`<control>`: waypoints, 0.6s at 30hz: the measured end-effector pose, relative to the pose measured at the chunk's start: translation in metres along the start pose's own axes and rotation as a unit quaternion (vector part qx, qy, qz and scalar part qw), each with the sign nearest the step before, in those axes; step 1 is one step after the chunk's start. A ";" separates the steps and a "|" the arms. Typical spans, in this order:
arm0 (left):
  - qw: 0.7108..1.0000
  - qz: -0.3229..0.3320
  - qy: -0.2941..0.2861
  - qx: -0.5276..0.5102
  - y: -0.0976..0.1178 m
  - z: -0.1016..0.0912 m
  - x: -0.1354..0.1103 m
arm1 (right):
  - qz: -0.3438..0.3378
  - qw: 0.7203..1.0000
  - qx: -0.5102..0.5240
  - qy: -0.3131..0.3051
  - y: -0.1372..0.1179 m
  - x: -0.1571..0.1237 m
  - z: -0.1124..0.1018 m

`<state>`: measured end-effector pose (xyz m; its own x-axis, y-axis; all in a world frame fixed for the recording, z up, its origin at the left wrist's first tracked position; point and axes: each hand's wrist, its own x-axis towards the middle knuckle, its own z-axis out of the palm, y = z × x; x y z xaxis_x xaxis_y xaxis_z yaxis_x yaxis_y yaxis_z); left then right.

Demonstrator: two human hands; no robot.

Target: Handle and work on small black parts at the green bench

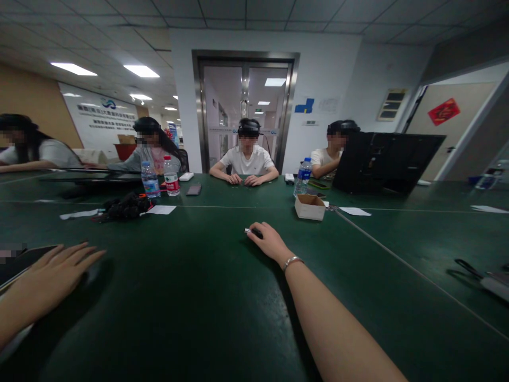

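Note:
My right hand (pixel 269 240) reaches out over the middle of the green table (pixel 178 297), its fingers closed around a small black stick (pixel 257 232) with a silver end. The silver end points left, and part of the stick is hidden by my fingers. My left hand (pixel 59 270) is at the left, palm down with its fingers stretched out and nothing seen in them. Beside and partly beneath it lies a flat dark device (pixel 24 261) with a light edge. Whether the hand touches that device I cannot tell.
An open cardboard box (pixel 310 208) sits beyond my right hand, near a blue-labelled bottle (pixel 303 178). Two bottles stand left of centre behind a black tangled bundle (pixel 126 206). A large black monitor (pixel 382 162) rises at right. Several people sit across the table.

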<state>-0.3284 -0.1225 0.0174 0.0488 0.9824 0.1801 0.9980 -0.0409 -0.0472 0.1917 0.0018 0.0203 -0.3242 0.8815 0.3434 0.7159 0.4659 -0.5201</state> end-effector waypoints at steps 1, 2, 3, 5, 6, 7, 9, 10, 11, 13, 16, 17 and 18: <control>0.998 0.014 0.045 0.040 0.021 -0.007 0.003 | 0.000 1.000 -0.002 -0.001 0.000 0.000 0.000; 0.994 0.031 0.071 0.073 0.045 -0.014 0.008 | 0.001 1.000 -0.004 -0.002 -0.001 0.000 0.000; 0.992 0.048 0.077 0.092 0.070 -0.020 0.015 | 0.003 1.000 -0.007 -0.004 -0.001 -0.001 -0.001; 0.989 0.082 0.079 0.093 0.122 -0.029 0.033 | 0.006 1.000 -0.011 -0.007 -0.001 -0.001 -0.001; 0.990 0.100 0.072 0.073 0.149 -0.032 0.045 | 0.005 1.000 -0.014 -0.007 -0.001 -0.001 -0.001; 0.990 0.120 0.068 0.040 0.175 -0.034 0.057 | 0.003 1.000 -0.016 -0.007 0.000 -0.001 0.000; 0.985 0.151 0.064 -0.048 0.224 -0.035 0.082 | -0.004 1.000 -0.021 -0.004 0.001 -0.001 0.001; 0.981 0.157 0.052 -0.101 0.247 -0.034 0.094 | -0.008 1.000 -0.024 -0.002 0.002 -0.001 0.001; 0.973 0.154 0.046 -0.164 0.268 -0.032 0.106 | -0.010 1.000 -0.026 0.001 0.002 -0.001 0.002; 0.939 0.153 0.039 -0.304 0.304 -0.023 0.124 | -0.013 0.999 -0.031 0.007 0.002 -0.001 0.003; 0.883 0.121 0.024 -0.454 0.340 -0.002 0.142 | -0.015 0.999 -0.038 0.017 0.001 -0.001 0.003; 0.869 0.110 0.023 -0.482 0.346 0.005 0.145 | -0.016 0.999 -0.041 0.019 0.001 -0.001 0.003; 0.859 0.099 0.024 -0.502 0.350 0.013 0.147 | -0.017 0.999 -0.044 0.021 0.000 -0.001 0.003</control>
<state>0.0276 0.0100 0.0150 0.1993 0.9300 0.3088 0.4992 -0.3676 0.7847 0.1905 0.0017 0.0177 -0.3238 0.8603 0.3938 0.7567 0.4853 -0.4381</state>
